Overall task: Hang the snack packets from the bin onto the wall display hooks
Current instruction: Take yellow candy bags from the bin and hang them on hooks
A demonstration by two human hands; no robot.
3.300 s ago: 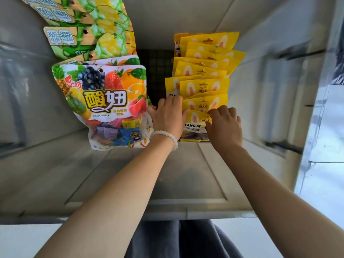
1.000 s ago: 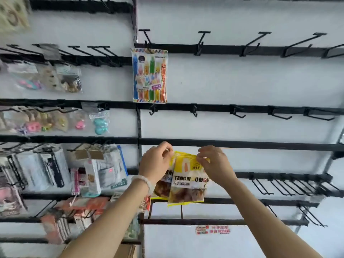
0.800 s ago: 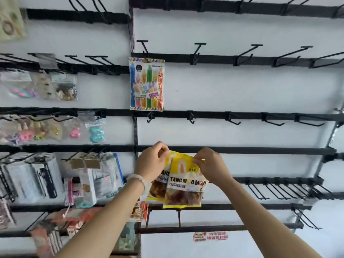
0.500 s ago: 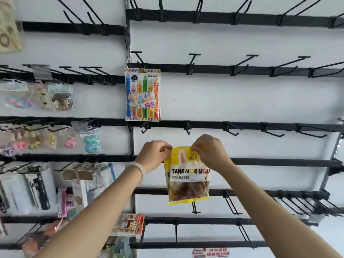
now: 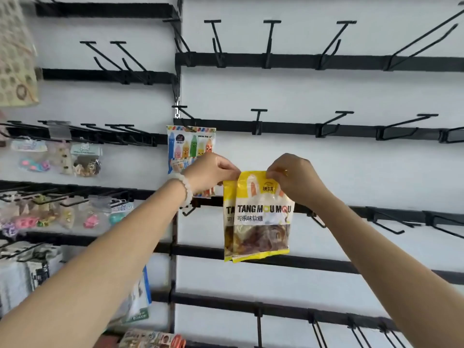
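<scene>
Both hands are up at the wall display, and the yellow snack packets (image 5: pixel 261 217) hang between them, two of them overlapped, the front one reading TANG MOU MOU. The left hand (image 5: pixel 213 172) pinches the top left corner, the right hand (image 5: pixel 291 177) pinches the top right edge. The packets sit just right of the crayon-print packet (image 5: pixel 185 146) hanging on its hook, and below the empty hook (image 5: pixel 257 119) on the black rail (image 5: pixel 288 128).
</scene>
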